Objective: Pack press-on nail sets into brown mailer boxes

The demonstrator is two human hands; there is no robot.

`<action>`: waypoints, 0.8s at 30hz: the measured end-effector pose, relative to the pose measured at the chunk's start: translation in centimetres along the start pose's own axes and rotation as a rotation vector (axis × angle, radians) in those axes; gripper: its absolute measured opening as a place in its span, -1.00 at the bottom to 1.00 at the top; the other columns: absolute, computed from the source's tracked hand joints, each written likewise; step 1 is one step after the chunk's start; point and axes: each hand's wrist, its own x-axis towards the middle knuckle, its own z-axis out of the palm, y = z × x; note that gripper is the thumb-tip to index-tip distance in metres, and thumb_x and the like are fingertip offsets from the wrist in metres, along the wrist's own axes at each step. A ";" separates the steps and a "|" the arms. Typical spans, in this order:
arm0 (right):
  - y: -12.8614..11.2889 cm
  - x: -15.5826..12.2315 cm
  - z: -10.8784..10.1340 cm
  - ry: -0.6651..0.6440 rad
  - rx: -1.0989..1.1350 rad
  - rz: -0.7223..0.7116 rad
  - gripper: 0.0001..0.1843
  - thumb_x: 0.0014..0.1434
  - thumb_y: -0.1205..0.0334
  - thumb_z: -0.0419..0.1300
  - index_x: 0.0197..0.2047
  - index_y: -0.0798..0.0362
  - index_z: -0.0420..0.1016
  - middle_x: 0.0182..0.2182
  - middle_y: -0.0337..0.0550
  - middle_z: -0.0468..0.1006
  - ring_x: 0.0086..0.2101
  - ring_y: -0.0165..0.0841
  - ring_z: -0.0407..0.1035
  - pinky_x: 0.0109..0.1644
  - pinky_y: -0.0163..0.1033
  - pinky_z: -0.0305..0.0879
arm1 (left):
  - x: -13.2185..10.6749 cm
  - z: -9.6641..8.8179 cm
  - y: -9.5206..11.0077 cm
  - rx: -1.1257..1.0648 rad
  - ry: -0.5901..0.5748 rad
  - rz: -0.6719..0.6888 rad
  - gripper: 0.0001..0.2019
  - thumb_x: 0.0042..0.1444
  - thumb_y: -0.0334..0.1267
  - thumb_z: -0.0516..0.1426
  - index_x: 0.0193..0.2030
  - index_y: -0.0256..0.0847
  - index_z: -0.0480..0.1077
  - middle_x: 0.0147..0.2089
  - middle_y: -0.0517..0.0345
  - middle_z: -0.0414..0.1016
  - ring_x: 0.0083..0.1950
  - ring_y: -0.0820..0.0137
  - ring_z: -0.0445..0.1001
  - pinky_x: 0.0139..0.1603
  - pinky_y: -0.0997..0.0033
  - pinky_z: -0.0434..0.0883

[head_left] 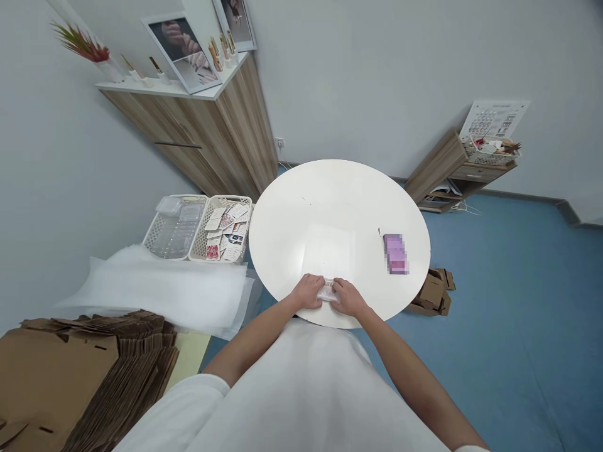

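Observation:
Both hands are at the near edge of a round white table [339, 188]. Between them lies a small clear plastic packet or case [326, 292]; its exact kind is too small to make out. My left hand [308, 291] is closed on its left end, fingers curled. My right hand [347, 297] grips the right end the same way. Just beyond the hands, a thin translucent sheet [330, 251] seems to lie flat on the tabletop, hard to tell from glare. To the right on the table is a purple, blurred-out rectangular item [396, 254].
Left of the table stand a white basket of clear plastic cases [172, 235] and another of printed cards [227, 229]. White foam sheets [160, 285] and stacked flat cardboard boxes [94, 376] lie nearer. Cardboard [431, 292] is beside the table's right edge; a wooden cabinet [211, 125] stands behind.

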 end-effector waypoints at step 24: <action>0.4 2.7 -0.9 -0.067 0.342 0.380 -0.70 0.14 0.08 -0.09 -0.26 0.03 0.39 -0.27 -0.11 0.45 -0.26 -0.34 0.30 -0.26 -0.31 0.14 | 0.9 -0.4 -3.8 -0.453 -0.047 -0.314 -0.72 -0.03 -0.25 0.04 -0.12 -0.20 0.28 -0.13 0.11 0.39 -0.12 0.34 0.34 -0.17 0.44 0.26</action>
